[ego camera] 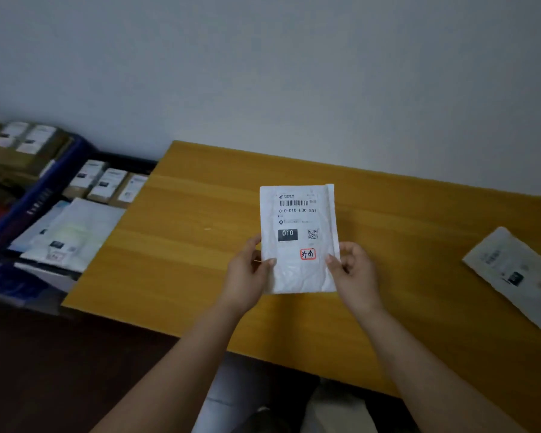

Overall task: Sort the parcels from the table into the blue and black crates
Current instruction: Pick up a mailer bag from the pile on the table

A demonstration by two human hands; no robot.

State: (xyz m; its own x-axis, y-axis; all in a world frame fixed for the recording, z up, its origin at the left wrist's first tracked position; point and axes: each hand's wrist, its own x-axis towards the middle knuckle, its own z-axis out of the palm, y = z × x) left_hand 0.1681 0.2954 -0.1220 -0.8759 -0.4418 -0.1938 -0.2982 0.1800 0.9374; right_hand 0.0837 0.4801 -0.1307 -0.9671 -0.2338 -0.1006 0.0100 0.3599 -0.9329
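I hold a white padded parcel (pixel 299 239) upright above the table (pixel 175 245), its label with barcode, "010" and a red stamp facing me, while a second white parcel (pixel 517 273) lies flat at the table's right edge.

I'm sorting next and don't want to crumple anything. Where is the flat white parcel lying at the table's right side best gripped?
Judging by its pose, pinch the flat white parcel at its near-left corner, coming from the left: it lies flat and skewed on the yellow wooden table, nothing beside that corner.
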